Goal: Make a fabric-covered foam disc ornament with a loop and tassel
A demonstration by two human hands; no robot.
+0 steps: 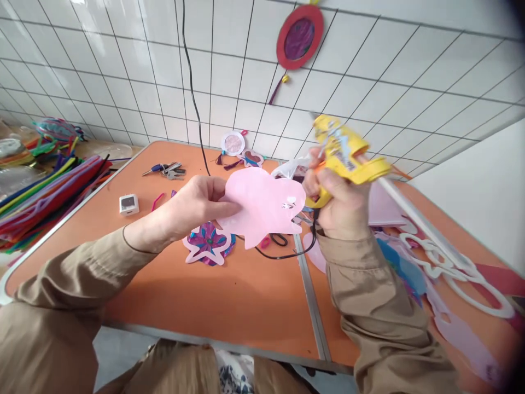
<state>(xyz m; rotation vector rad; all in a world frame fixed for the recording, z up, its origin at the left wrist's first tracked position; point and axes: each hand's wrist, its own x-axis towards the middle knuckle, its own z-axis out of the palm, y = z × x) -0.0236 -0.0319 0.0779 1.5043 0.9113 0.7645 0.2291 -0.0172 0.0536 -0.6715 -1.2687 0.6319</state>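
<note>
A smooth, flat pink cutout (262,205) with rounded lobes hangs above an orange tabletop (246,295), pinched by the left hand (199,205) between thumb and fingers. The right hand (342,202), forearm angled inward, grips a yellow glue gun (344,153). A small pale-and-dark patch marks the cutout's right lobe.

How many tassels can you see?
3. One tassel hangs below the red round ornament, another tassel is by the white round ornament, and a third tassel lies left of the pink-edged ornament. Others may be hidden.
</note>
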